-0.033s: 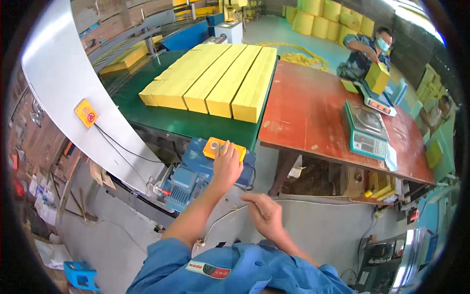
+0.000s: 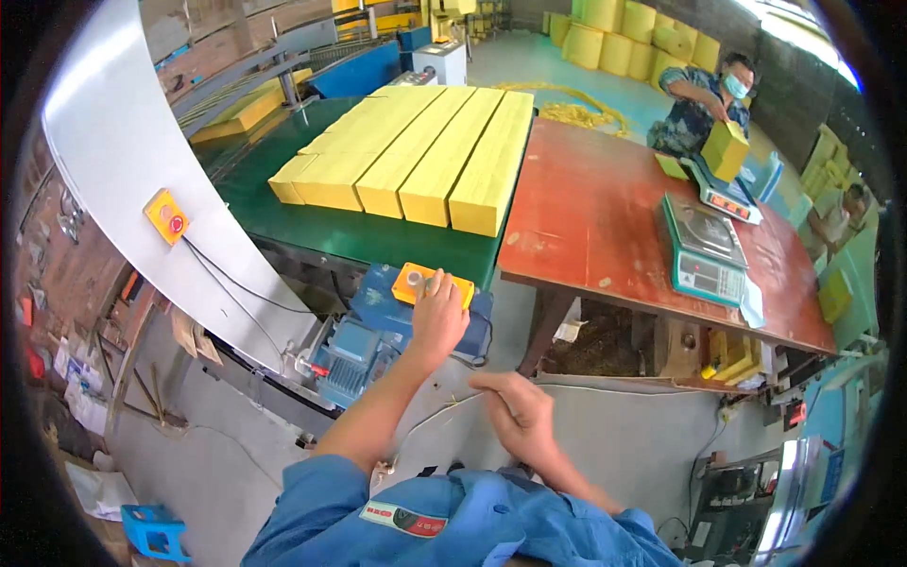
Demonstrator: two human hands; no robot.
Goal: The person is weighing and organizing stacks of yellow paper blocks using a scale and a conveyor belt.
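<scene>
My left hand point(image 2: 438, 319) is closed over the right part of a yellow push-button box point(image 2: 408, 283), its fingertips on top. A round grey button shows beside the thumb. The box sits on a blue motor housing at the front edge of a green conveyor belt point(image 2: 350, 237). Several long yellow foam-like blocks point(image 2: 416, 156) lie side by side on that belt, ahead of my hand. My right hand point(image 2: 520, 416) hangs in the air above the grey floor, right of the motor. Its fingers are curled, with nothing visible in them.
To the right stands a red table point(image 2: 576, 217) with a digital scale point(image 2: 704, 248). Behind it a masked person holds a yellow block point(image 2: 726, 149) over another scale. A white machine panel point(image 2: 142, 123) with a red stop button point(image 2: 176, 224) rises at left. A blue stool point(image 2: 153, 532) stands lower left.
My right hand has shifted slightly to the right. My left hand stays on the push-button box, and the blocks lie as before.
</scene>
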